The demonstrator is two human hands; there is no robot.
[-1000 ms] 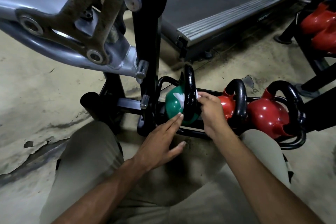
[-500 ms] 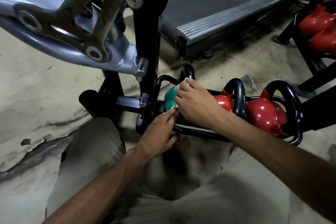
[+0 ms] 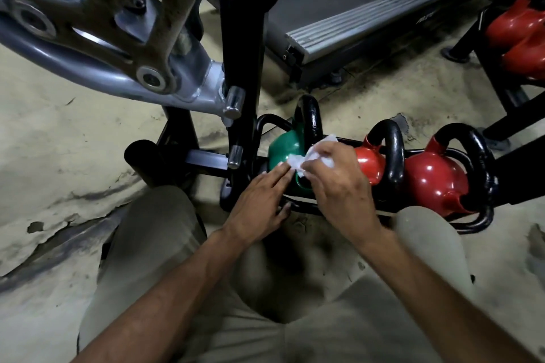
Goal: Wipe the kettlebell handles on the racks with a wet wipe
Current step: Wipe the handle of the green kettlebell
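Note:
A green kettlebell (image 3: 285,147) with a black handle (image 3: 311,116) sits at the left end of a low black floor rack (image 3: 480,222). Two red kettlebells (image 3: 368,163) (image 3: 436,180) with black handles stand to its right. My right hand (image 3: 339,183) holds a crumpled white wet wipe (image 3: 298,160) against the lower part of the green kettlebell's handle. My left hand (image 3: 261,200) lies flat with its fingertips on the wipe's left edge and on the green body.
A grey machine arm (image 3: 97,68) and black upright post (image 3: 240,38) rise at the rack's left. A treadmill (image 3: 368,6) stands behind. More red kettlebells (image 3: 522,38) sit on another rack at right. My knees flank the worn concrete floor (image 3: 59,156).
My right hand has slid from the handle's top down toward its base with the wipe. My left hand has moved up onto the wipe.

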